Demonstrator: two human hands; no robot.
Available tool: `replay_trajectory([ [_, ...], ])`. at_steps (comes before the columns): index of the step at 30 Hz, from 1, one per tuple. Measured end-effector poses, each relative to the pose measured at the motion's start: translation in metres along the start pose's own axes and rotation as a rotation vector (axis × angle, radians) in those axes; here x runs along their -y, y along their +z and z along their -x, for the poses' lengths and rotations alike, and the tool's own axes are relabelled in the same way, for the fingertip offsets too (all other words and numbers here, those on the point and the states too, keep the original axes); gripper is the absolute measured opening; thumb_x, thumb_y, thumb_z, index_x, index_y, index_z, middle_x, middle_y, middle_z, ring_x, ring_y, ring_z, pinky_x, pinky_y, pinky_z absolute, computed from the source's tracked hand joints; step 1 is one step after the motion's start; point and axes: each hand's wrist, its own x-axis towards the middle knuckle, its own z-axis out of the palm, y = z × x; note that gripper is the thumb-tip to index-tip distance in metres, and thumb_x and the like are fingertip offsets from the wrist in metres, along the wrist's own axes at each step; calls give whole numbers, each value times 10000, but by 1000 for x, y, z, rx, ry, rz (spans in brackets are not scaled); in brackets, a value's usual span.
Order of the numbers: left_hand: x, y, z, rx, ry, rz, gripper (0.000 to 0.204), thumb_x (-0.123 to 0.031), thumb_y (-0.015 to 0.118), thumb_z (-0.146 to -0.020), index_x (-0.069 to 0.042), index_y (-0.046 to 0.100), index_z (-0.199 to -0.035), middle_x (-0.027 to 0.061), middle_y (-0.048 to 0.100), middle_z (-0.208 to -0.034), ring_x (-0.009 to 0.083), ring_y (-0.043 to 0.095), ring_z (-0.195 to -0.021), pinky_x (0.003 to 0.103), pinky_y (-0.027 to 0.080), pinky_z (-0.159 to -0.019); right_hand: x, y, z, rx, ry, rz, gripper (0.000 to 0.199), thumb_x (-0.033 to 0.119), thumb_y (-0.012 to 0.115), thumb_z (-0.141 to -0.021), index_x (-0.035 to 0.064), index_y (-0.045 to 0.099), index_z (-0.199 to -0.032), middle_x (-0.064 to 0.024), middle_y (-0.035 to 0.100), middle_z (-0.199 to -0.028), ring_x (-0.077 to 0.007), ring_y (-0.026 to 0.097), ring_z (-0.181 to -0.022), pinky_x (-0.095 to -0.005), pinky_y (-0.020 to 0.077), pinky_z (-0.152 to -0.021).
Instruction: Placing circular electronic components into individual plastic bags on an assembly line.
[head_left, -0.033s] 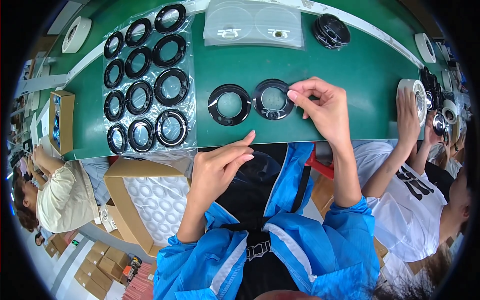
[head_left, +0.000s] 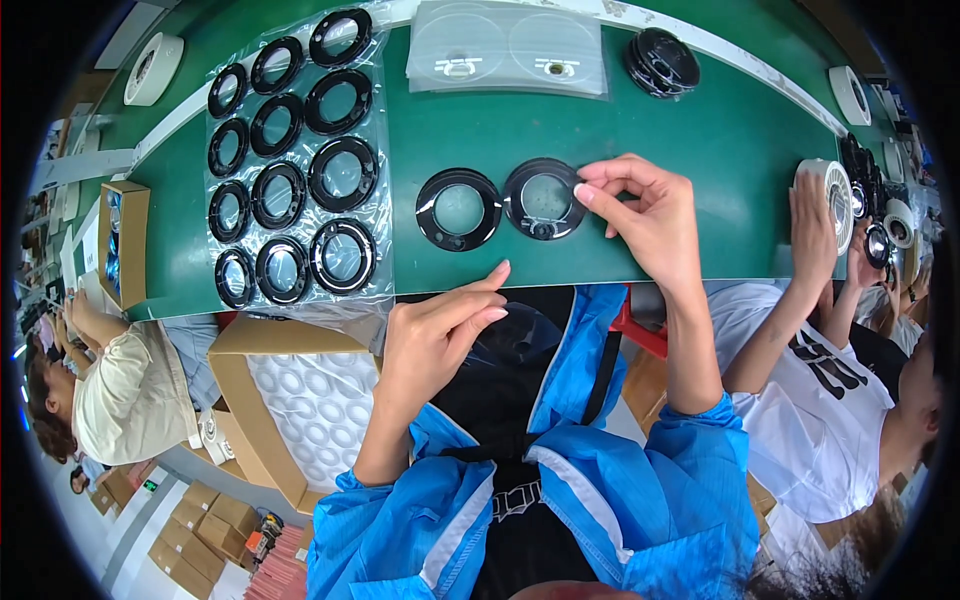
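Green workbench (head_left: 700, 190), two black rings side by side near its front edge.
Clear sheet of black rings (head_left: 295, 170) lies left; right hand (head_left: 645, 215) pinches the right ring's (head_left: 545, 198) rim, left ring (head_left: 459, 208) just beside; left hand (head_left: 440, 335) hovers loosely curled, holding nothing, off the table's edge.

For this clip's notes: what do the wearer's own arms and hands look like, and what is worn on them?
Both hands are bare: no gloves, rings or watch show on the left hand or the right hand. The forearms are bare too. Bright blue sleeves with pale trim along the seams are pushed up toward the elbows, part of an open blue jacket over dark clothing.
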Motion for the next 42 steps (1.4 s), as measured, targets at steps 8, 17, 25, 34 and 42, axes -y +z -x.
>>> replay_trajectory([
  [8,-20,2,-3,-51,-122,166,126,-71,823,-983,30,810,-1057,127,852,-1177,158,799,-746,275,608,-669,64,16,80,83,-205,226,413,32,931,-825,15,819,-1222,-56,759,-1077,-126,695,-891,-255,537,-700],
  [17,-16,-25,20,60,-383,378,128,-65,806,-990,57,808,-1029,160,851,-1065,149,785,-742,283,622,-696,63,19,100,-161,-274,262,426,66,950,-796,31,826,-1202,-95,773,-1081,-196,745,-959,-318,589,-760],
  [25,-30,-37,20,-191,398,-133,126,-43,787,-996,81,802,-1018,156,819,-972,192,807,-885,274,612,-769,48,62,105,231,-749,412,383,76,851,-782,37,832,-1162,-132,777,-1134,-272,772,-957,-376,643,-774],
  [34,-10,-14,39,-264,-150,367,146,-50,752,-1048,71,806,-1111,153,834,-1033,167,792,-869,303,637,-801,44,82,73,65,-983,559,373,68,815,-725,29,836,-1095,-122,784,-1098,-273,773,-945,-365,642,-748],
  [42,13,-28,38,-359,-297,589,152,-52,701,-1093,51,812,-1111,128,837,-1094,128,776,-899,266,624,-782,53,63,79,206,-926,262,231,27,871,-778,34,842,-1007,-126,786,-1022,-259,771,-861,-352,637,-720],
])
